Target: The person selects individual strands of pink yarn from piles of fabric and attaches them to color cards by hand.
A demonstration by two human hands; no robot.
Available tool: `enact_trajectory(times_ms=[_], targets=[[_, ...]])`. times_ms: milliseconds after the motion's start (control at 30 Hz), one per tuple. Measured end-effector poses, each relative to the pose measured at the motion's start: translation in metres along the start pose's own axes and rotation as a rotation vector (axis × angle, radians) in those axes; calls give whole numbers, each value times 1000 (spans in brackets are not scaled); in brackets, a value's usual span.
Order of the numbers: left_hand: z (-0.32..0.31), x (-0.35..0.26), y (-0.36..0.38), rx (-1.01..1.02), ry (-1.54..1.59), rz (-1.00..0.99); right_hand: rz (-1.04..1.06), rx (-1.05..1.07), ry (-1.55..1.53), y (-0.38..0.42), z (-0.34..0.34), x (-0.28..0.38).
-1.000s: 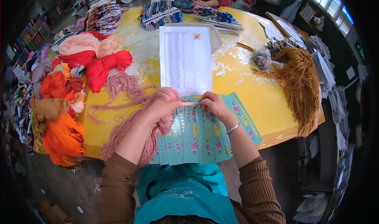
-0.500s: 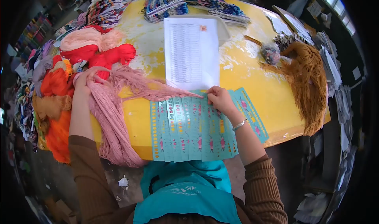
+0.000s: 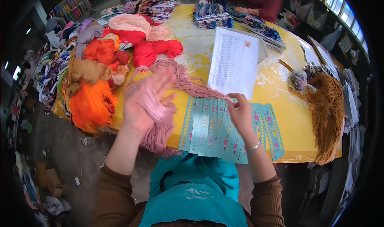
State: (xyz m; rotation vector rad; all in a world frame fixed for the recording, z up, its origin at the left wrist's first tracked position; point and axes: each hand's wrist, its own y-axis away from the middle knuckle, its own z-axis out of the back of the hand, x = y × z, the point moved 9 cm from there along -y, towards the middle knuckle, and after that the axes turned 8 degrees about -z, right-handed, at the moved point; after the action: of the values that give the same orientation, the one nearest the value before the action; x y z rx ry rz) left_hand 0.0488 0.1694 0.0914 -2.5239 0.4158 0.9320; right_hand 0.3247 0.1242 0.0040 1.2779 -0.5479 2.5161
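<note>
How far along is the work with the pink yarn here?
The teal cards already lie fanned along the edge of the table. In hand is the pink yarn, across the open left hand, its thin end pinched by the right hand. Probably left: its loose bulk, perhaps the orange bundle, which neither hand touches.

Your left hand (image 3: 141, 107) is open, with pink yarn (image 3: 154, 103) lying across it. Your right hand (image 3: 241, 111) pinches the thin end of the yarn above the blue-green cards (image 3: 216, 129). Past them, a printed sheet (image 3: 232, 63) lies on the yellow table (image 3: 192, 55). Orange yarn (image 3: 92, 105) sits to your left.
</note>
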Motion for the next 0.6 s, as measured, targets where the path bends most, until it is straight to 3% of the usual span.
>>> enact_trajectory(times_ms=[100, 133, 167, 233, 300, 367, 400, 467, 600], targets=[[-25, 22, 25, 60, 13, 62, -137, 342, -647, 44, -38, 73], [-27, 30, 33, 91, 2, 63, -206, 437, -713, 61, -46, 92], [-32, 35, 40, 115, -54, 71, -76, 494, -754, 72, -48, 120], [-44, 34, 52, 151, -257, 65, -167, 598, -928, 92, -65, 132], [-41, 40, 64, 125, -268, 83, -172, 607, -1000, 104, -70, 133], [-39, 42, 75, 70, -196, 185, -488, 615, -1074, 113, -79, 110], [-37, 42, 79, 68, -195, 183, -551, 572, -1170, 115, -79, 107], [-27, 44, 84, 13, -46, 146, -545, 563, -1231, 119, -80, 104], [-12, 49, 93, -106, -77, 154, -481, 547, -1242, 121, -77, 101]])
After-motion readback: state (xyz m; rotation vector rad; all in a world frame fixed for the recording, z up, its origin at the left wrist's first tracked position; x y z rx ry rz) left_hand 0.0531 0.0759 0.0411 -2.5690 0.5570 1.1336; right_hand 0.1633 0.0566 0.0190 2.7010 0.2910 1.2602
